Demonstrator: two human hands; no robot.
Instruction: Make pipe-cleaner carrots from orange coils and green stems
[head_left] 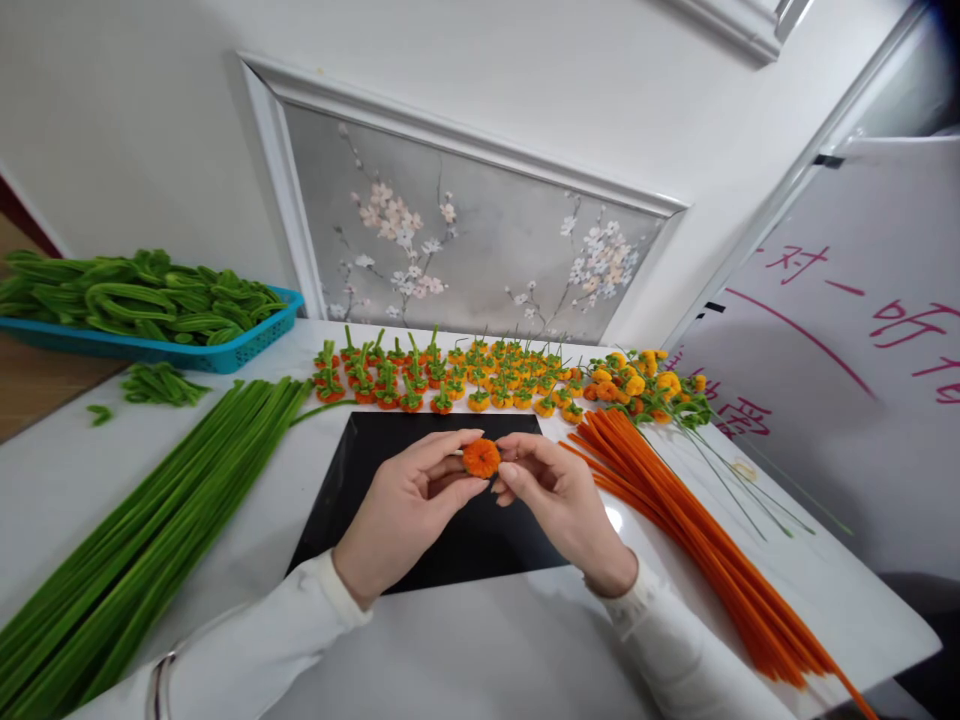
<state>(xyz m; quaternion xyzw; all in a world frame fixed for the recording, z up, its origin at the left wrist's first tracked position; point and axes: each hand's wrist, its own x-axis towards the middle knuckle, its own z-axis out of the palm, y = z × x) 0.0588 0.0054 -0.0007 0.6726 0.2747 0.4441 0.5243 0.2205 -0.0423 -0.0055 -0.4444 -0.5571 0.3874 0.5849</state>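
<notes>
Between both hands, over a black mat, is a small round orange pumpkin of fuzzy pipe cleaner. My left hand pinches it from the left with thumb and forefinger. From the other side, the fingertips of my right hand close on its right edge. Its underside is hidden from me. Orange pipe cleaners lie in a bundle to the right of my right hand, and long green pipe cleaners are heaped on the left.
Behind the mat stand rows of small orange and yellow pumpkins with green tops. A bunch of yellow pipe-cleaner flowers lies at the right. A blue basket of green coils is at the back left, near loose green pieces. The wall closes off the back.
</notes>
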